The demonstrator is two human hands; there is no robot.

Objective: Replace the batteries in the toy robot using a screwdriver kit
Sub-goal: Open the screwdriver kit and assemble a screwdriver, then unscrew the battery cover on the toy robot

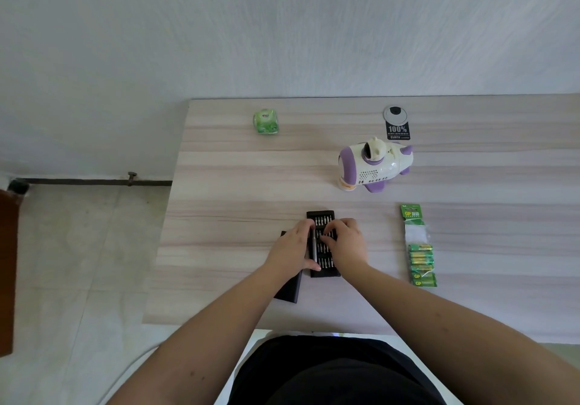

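Observation:
The black screwdriver kit tray (320, 216) lies open on the table near me, with rows of bits in it. A silver screwdriver handle (314, 247) lies along the tray's left side. My left hand (290, 250) grips the tray's left edge, thumb at the near end. My right hand (348, 244) rests over the bit rows with its fingertips curled down onto them; whether it pinches a bit is hidden. The white and purple toy robot (375, 162) stands farther back to the right, apart from both hands. A green pack of batteries (422, 263) lies to the right of the tray.
The kit's black sleeve (287, 291) lies under my left forearm, left of the tray. A green tissue pack (265, 121) and a black label with a round cap (397, 128) sit near the table's far edge. The table's left edge (169, 216) drops to a tiled floor.

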